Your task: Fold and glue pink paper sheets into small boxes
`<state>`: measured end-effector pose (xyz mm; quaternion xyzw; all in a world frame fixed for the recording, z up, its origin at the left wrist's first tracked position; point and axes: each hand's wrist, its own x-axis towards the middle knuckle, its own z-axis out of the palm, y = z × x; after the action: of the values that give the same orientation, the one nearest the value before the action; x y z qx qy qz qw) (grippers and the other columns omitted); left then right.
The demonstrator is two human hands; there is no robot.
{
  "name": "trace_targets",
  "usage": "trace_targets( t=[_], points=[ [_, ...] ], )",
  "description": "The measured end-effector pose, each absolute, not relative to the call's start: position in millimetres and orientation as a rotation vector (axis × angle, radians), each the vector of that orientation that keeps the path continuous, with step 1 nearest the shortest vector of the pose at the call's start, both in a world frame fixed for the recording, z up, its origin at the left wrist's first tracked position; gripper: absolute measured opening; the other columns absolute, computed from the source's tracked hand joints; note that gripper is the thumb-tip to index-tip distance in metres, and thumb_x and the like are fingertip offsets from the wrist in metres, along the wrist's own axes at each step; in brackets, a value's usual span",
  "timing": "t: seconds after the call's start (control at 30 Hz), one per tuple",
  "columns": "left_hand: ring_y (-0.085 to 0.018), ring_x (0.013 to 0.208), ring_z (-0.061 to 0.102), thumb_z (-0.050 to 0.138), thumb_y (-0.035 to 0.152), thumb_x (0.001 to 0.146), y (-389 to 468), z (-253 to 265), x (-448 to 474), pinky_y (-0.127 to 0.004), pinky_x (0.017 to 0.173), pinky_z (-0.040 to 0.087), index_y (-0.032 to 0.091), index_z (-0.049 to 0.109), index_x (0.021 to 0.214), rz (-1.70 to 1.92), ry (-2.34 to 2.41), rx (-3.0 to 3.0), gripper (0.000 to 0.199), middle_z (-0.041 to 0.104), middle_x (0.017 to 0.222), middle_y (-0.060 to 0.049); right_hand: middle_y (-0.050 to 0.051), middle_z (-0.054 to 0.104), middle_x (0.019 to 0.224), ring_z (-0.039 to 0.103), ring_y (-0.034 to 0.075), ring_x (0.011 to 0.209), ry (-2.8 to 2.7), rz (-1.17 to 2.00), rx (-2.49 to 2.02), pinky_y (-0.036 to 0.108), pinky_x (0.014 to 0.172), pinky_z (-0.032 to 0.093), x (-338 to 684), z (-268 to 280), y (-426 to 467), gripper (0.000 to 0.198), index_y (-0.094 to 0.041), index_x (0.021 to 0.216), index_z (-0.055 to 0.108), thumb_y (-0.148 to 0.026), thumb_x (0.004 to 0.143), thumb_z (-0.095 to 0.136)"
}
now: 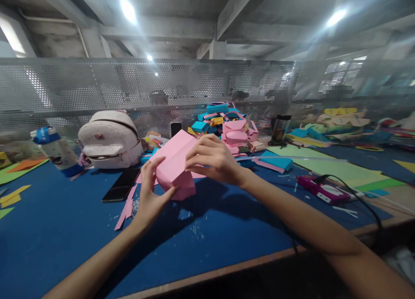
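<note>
Raised over the blue tabletop is a pink folded paper box [177, 158], tilted, with a broad flap standing up at its back. My left hand [152, 195] grips its left side, thumb along the lower front and fingers at the upper left edge. On the right, my right hand [215, 160] has its fingers closed at the flap's right edge; the fingertips partly hide that edge. Below and left of the box lie pink paper strips [126, 208] and small white scraps. A black phone [121, 185] rests just left of them.
A white backpack [110, 141] and a bottle [60, 152] stand at the back left. Pink and blue paper boxes [235, 130] are piled at the back centre. To the right are a magenta power strip [322, 188] with a cable and green paper sheets [319, 162]. A perforated metal partition [129, 87] runs behind.
</note>
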<state>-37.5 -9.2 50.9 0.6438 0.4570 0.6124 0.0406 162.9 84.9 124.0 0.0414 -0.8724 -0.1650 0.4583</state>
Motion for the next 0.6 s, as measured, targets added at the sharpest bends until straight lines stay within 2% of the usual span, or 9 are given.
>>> trace_targets(
  t=[0.27, 0.43, 0.6],
  points=[
    [-0.028, 0.132, 0.043, 0.081, 0.033, 0.069, -5.6, 49.8, -37.3, -0.041, 0.108, 0.04, 0.032, 0.05, 0.131, 1.951, 1.305, 1.76, 0.07, 0.046, 0.139, -0.007, 0.002, 0.072, 0.093, 0.056, 0.018, 0.088, -2.106, -0.309, -0.043, 0.037, 0.087, 0.039, 166.0, 123.4, 89.0, 0.009, -0.021, 0.088, 0.071, -0.026, 0.091, 0.064],
    [-0.026, 0.123, 0.053, 0.078, 0.038, 0.072, 4.4, 48.8, -47.8, -0.034, 0.095, 0.05, 0.029, 0.054, 0.126, 2.044, 1.281, 1.404, 0.061, 0.054, 0.135, -0.007, 0.004, 0.071, 0.088, 0.062, 0.017, 0.087, -1.941, 0.342, -0.146, 0.033, 0.08, 0.047, 160.5, 121.7, 87.4, 0.008, -0.019, 0.085, 0.071, -0.024, 0.088, 0.066],
    [-0.025, 0.118, 0.057, 0.076, 0.04, 0.074, 10.3, 46.9, -56.1, -0.033, 0.09, 0.052, 0.027, 0.053, 0.126, 2.076, 1.294, 1.334, 0.058, 0.057, 0.131, -0.009, 0.003, 0.073, 0.083, 0.066, 0.016, 0.081, -1.847, 0.86, -0.325, 0.032, 0.076, 0.052, 151.9, 116.7, 90.2, 0.008, -0.019, 0.079, 0.072, -0.025, 0.083, 0.067]
  ],
)
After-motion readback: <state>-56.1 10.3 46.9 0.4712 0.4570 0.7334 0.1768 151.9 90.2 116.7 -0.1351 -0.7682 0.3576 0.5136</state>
